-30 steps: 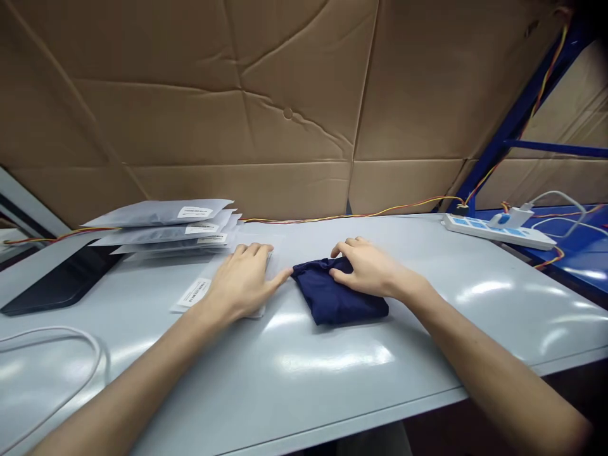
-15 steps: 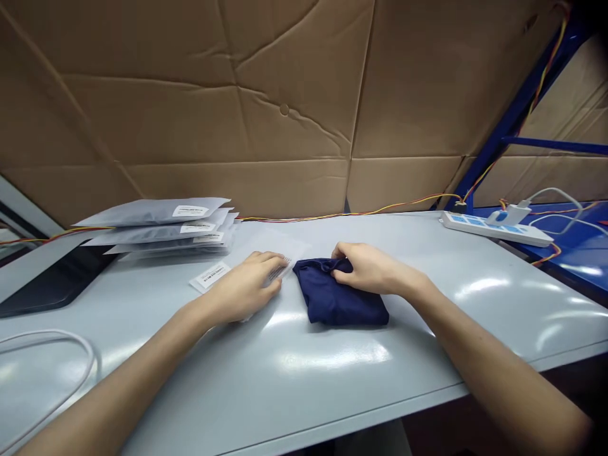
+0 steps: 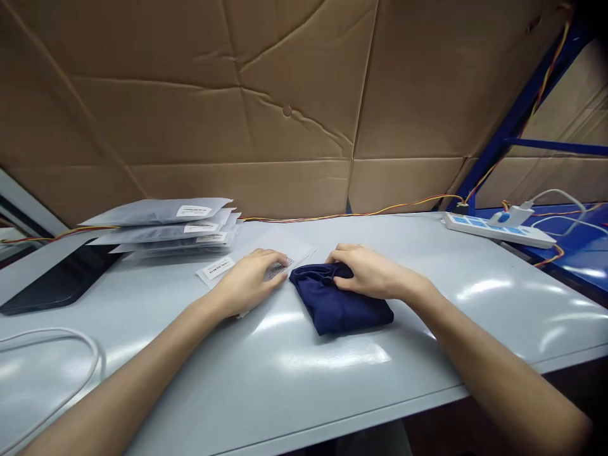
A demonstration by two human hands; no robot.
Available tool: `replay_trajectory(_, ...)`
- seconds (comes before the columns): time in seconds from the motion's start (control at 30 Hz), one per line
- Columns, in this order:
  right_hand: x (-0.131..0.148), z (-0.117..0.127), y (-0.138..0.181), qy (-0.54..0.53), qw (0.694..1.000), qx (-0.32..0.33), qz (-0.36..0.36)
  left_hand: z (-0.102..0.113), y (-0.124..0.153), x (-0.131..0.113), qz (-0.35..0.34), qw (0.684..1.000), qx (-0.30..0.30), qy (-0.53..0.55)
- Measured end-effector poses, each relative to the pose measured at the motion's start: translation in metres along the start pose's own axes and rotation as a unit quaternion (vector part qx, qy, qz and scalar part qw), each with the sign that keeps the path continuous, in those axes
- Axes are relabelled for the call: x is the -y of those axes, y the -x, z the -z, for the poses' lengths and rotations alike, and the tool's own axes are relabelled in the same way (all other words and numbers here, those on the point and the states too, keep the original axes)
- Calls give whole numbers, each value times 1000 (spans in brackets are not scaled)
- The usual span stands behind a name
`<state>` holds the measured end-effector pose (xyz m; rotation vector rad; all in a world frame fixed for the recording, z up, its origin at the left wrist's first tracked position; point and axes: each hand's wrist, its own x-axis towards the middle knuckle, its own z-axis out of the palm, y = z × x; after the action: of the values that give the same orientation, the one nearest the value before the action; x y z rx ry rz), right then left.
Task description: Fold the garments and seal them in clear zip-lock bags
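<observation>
My left hand (image 3: 249, 283) lies on a translucent plastic bag (image 3: 289, 247), its fingers over a printed barcode label near the bag's edge. A white label (image 3: 215, 268) shows at the bag's left corner. My right hand (image 3: 370, 271) grips the top fold of a folded navy cloth (image 3: 342, 307), which lies on the grey table (image 3: 190, 354) just right of my left fingertips. The fingers of my right hand bunch the fabric, and its lower part stays flat on the table.
Behind the bag lies a stack of grey labelled mailers (image 3: 161, 228). A dark tablet (image 3: 57, 282) and a white cable (image 3: 52, 335) are at left. A power strip (image 3: 496, 229) and thin orange-yellow wires (image 3: 351, 214) run along the far right edge, before a cardboard wall.
The plastic bag has turned and shifted under my left hand, its label moving toward the far right. The navy cloth has slid slightly toward me, with my right hand still on it.
</observation>
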<state>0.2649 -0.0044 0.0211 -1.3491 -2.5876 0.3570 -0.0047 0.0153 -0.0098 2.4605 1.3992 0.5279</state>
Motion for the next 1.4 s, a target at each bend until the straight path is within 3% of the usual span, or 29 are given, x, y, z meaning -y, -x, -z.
replay_trajectory(0.27, 7, -10, -2, 67, 991, -56, 99, 0, -1, -4, 5, 999, -14, 44)
replay_trajectory(0.5, 19, -21, -5, 113, 974, -141, 138, -5, 4, -23, 2, 992, 11, 126)
replay_trajectory(0.67, 25, -27, -6, 174, 961, -171, 130, -9, 4, -30, 41, 985, -6, 165)
replay_trajectory(0.8, 27, -36, -9, 201, 959, -166, 115, -7, 3, -30, 99, 975, -29, 196)
replay_trajectory(1.1, 32, -44, -12, 161, 954, -134, 214, -4, 0, -26, 167, 936, -118, 286)
replay_trajectory(1.27, 34, -41, -11, 108, 969, -106, 194, -2, 2, -30, 155, 934, -122, 299)
replay_trajectory(1.4, 35, -36, -10, 43, 988, -68, 129, -1, 3, -32, 55, 965, -84, 240)
